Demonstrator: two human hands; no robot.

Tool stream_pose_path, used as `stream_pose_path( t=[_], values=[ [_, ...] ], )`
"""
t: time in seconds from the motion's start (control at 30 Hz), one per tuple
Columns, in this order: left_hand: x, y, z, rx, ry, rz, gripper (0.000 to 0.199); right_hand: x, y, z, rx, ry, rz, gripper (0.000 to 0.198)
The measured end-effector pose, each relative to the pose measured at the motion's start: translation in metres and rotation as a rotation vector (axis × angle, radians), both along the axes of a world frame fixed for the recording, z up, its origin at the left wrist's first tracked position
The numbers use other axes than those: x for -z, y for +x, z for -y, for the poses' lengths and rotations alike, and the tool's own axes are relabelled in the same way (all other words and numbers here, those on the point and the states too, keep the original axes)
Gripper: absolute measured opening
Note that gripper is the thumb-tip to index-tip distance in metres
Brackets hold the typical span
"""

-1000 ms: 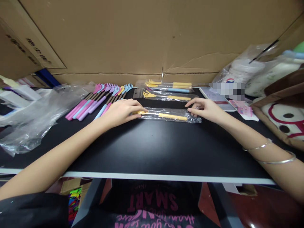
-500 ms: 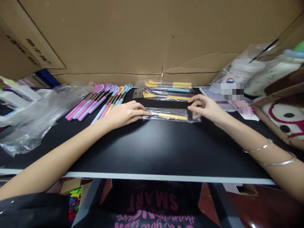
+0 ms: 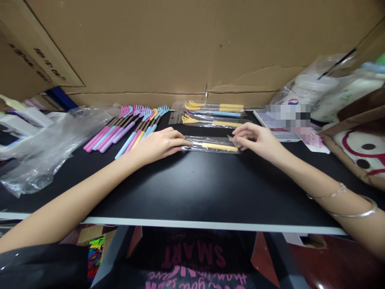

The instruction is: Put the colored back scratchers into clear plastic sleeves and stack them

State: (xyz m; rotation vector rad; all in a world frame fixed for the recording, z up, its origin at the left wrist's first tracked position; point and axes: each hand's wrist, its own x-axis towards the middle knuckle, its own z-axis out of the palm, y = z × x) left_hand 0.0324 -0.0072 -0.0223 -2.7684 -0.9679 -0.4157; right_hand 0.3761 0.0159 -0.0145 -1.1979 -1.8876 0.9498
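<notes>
A yellow-handled back scratcher (image 3: 219, 147) lies in a clear plastic sleeve (image 3: 197, 149) on the black table. Over the sleeve's left end, my left hand (image 3: 164, 142) is closed on the scratcher's head end, hiding the claw. My right hand (image 3: 251, 136) pinches the sleeve's open right end, whose flap is lifted and bent back leftward. Just beyond lies another bagged yellow back scratcher (image 3: 227, 124). Behind it is a small pile of bagged scratchers (image 3: 231, 107), yellow and blue. To the left of my left hand, several unbagged back scratchers (image 3: 123, 130) in pink, purple, blue and yellow lie side by side.
Loose plastic bags (image 3: 60, 148) lie at the table's left. A cardboard wall (image 3: 144, 52) rises behind. At the right are a flat pale box (image 3: 270, 120), a cup in a plastic bag (image 3: 313, 86) and a brown-edged bag (image 3: 345, 120). The table's white front edge (image 3: 192, 224) runs nearest me.
My right hand has shifted slightly left, folding the sleeve's flap back toward the handle. My left hand stays on the sleeve's left end.
</notes>
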Motion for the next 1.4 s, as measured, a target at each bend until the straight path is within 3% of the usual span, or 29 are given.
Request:
stream_pose_path(
  t=[0.27,0.47,0.73,1.07,1.2,1.4],
  values=[
    [-0.002,0.001,0.001,-0.011,0.013,-0.006,0.039,0.005,0.001,-0.001,-0.05,0.281,0.281,0.026],
    [-0.002,0.001,0.001,-0.013,0.018,-0.017,0.039,0.017,0.004,-0.007,-0.153,0.493,0.459,0.033],
    [0.0,0.0,0.0,-0.031,0.023,-0.012,0.04,0.028,0.005,-0.008,-0.257,0.527,0.571,0.051],
    [0.001,0.0,0.001,-0.03,0.022,-0.006,0.04,0.026,0.005,0.002,-0.265,0.367,0.697,0.066],
    [0.001,0.0,0.001,-0.032,0.03,-0.007,0.04,0.025,0.005,0.002,-0.254,0.413,0.713,0.059],
    [0.0,-0.001,0.0,-0.01,0.061,-0.02,0.039,0.023,0.0,0.001,-0.2,0.64,0.748,0.051]
  ],
)
